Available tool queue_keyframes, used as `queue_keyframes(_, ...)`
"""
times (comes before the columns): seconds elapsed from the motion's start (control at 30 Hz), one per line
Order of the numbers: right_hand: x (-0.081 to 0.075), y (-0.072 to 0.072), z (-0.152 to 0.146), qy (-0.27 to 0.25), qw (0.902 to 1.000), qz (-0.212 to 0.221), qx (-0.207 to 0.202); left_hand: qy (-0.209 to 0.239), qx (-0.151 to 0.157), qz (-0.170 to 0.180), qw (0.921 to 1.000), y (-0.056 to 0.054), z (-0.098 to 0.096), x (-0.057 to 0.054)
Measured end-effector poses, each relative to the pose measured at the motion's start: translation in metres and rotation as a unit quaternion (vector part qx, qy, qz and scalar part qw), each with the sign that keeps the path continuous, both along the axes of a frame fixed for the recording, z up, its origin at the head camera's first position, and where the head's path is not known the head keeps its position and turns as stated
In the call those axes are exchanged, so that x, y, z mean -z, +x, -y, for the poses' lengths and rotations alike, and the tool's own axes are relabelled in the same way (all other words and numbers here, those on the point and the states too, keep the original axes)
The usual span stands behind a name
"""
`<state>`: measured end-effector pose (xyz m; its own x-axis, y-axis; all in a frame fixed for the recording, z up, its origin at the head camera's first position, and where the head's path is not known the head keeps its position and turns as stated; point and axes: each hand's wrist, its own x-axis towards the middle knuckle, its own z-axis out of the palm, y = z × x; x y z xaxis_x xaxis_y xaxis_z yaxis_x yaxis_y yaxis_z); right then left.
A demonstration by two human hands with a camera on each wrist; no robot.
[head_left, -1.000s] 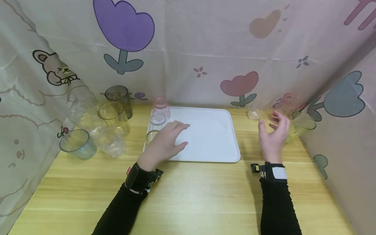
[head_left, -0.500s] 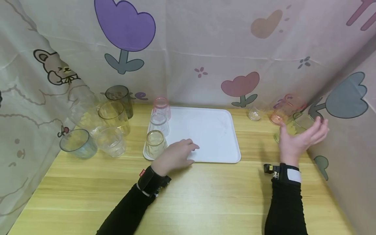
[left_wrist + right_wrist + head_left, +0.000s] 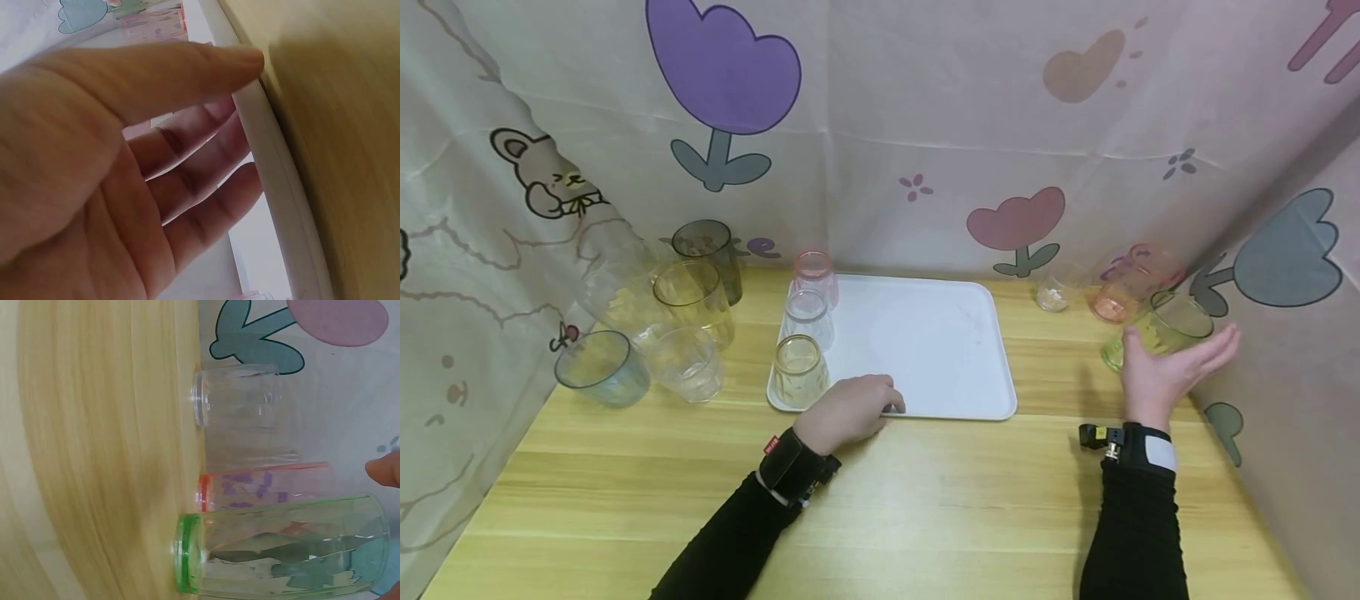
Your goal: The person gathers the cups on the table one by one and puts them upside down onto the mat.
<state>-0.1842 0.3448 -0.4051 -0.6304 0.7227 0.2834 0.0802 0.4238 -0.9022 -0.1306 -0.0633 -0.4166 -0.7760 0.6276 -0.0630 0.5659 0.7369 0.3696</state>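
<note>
My left hand (image 3: 848, 408) grips the front rim of a white tray (image 3: 928, 346). In the left wrist view the thumb lies across the tray rim (image 3: 278, 159) and the fingers curl on its inner side. Three small glasses stand in a column along the tray's left side: pink (image 3: 815, 271), clear (image 3: 808, 317) and amber (image 3: 800, 375). My right hand (image 3: 1172, 377), fingers spread and holding nothing, is just in front of a tall green glass (image 3: 287, 550). Behind that glass are a pink-orange tumbler (image 3: 1116, 296) and, farther left, a small clear glass (image 3: 237, 400).
At the left stand several larger glasses, among them a blue one (image 3: 602, 371), a clear one (image 3: 688, 367), an amber one (image 3: 696, 304) and a dark grey one (image 3: 711, 258). A printed curtain (image 3: 880, 108) closes off the back and sides of the wooden table (image 3: 940, 508).
My left hand has come down from over the tray's left part and taken its front rim. My right hand has shifted right, its fingers spreading beside the green glass.
</note>
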Motion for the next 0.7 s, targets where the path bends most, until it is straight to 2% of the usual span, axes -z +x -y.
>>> queue_keyframes(0.1, -0.001, 0.001, -0.001, -0.052, 0.9983, 0.023, -0.009, 0.002, -0.001, -0.002, 1.0, 0.0, 0.0, 0.0)
queue_keyframes(0.27, 0.001, 0.001, -0.003, -0.129, 0.9898, 0.057, -0.022, 0.002, -0.006, 0.007, 1.0, 0.0, 0.0, -0.001)
queue_keyframes(0.7, 0.016, -0.008, -0.012, -0.164, 0.9814, 0.095, -0.032, 0.005, -0.01, 0.011, 0.9999, 0.0, 0.0, 0.0)
